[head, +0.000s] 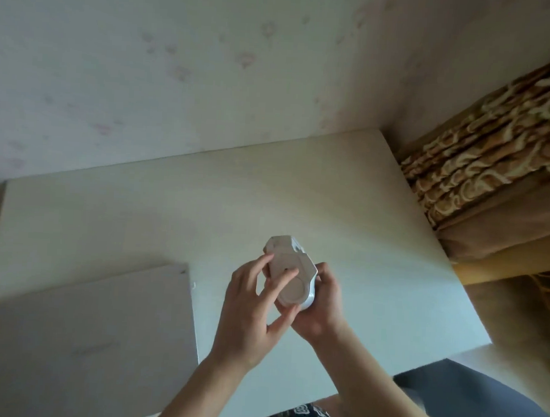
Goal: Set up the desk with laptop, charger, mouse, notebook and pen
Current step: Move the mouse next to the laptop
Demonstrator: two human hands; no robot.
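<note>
Head view shows us the white surface point(361, 244) against a pale wall point(178, 75), a patterned curtain point(493, 156) at two o'clock. At eight o'clock the closed laptop point(95, 336) lies flat on it. Above the middle we hold the white mouse point(291, 273) upside down, clear of the surface. Our right hand point(321, 309) cups it from below, grip wrapped around it; our left hand point(249, 315) rests spread fingertips point(287, 274) on its underside.

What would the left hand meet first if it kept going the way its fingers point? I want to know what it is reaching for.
The left hand is already there: its fingers rest on the upturned underside of the white mouse, which the right hand cradles above the desk.
</note>
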